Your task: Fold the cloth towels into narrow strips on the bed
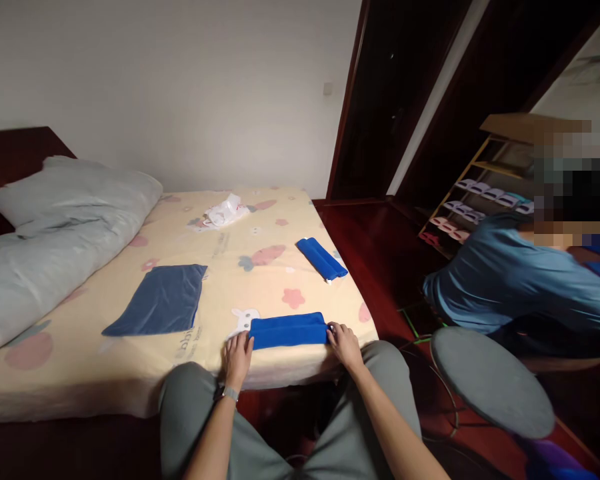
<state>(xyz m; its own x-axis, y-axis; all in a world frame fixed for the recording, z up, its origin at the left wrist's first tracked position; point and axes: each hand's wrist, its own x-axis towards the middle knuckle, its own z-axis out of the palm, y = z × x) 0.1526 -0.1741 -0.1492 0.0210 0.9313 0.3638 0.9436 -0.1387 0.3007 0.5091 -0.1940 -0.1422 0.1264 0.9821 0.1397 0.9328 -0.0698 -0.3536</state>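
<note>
A blue cloth [290, 331], folded into a long flat strip, lies on the bed near its front edge. At its left end, my left hand [237, 357] has its fingers closed on the edge. My right hand [345, 345] grips the opposite end, fingertips bent over the corner. Beyond it, to the right, rests a second folded blue cloth [322, 259], set at a slant, with a small white bit at its near end. A darker grey-blue cloth [160, 300] is spread flat to the left of my left hand.
A crumpled white plastic bag [227, 211] sits toward the back of the patterned bed sheet [230, 267]. Grey bedding [80, 220] is heaped at left. On the right are a round stool [493, 381], a person in a blue shirt [545, 273] and a shoe rack [475, 163].
</note>
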